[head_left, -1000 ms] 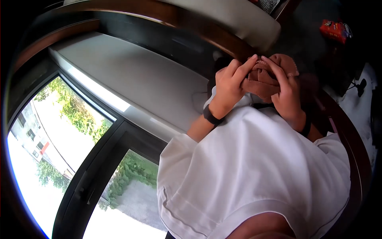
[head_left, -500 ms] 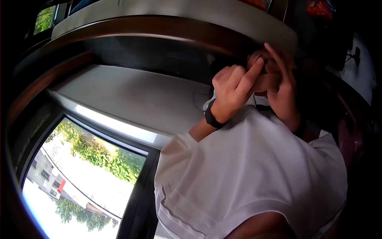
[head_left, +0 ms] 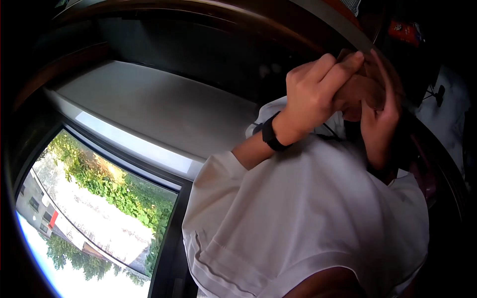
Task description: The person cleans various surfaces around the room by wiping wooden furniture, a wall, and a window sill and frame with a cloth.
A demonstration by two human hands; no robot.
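My left hand (head_left: 314,97), with a black watch (head_left: 273,131) on its wrist, is closed, its knuckles raised and its index finger reaching towards my right hand. My right hand (head_left: 382,121) faces it, one finger stretched up and the thumb bent inwards. Between the two hands is a shaded brown, rounded shape (head_left: 365,90). Whether it is an object, curled fingers or part of a leg, I cannot tell. Both hands are close together, in front of my white shirt (head_left: 303,208), and their fingertips partly hide what they hold.
On the left, a pale ledge (head_left: 154,107) runs above a dark-framed window (head_left: 119,193) with greenery and a building outside. A curved dark wooden edge (head_left: 233,22) crosses the top. A red packet (head_left: 405,32) lies at the upper right, in deep shade.
Both hands have shifted right in the view, staying close together. The ledge and window have slid left and up as the camera turned. The fingers keep nearly the same pose.
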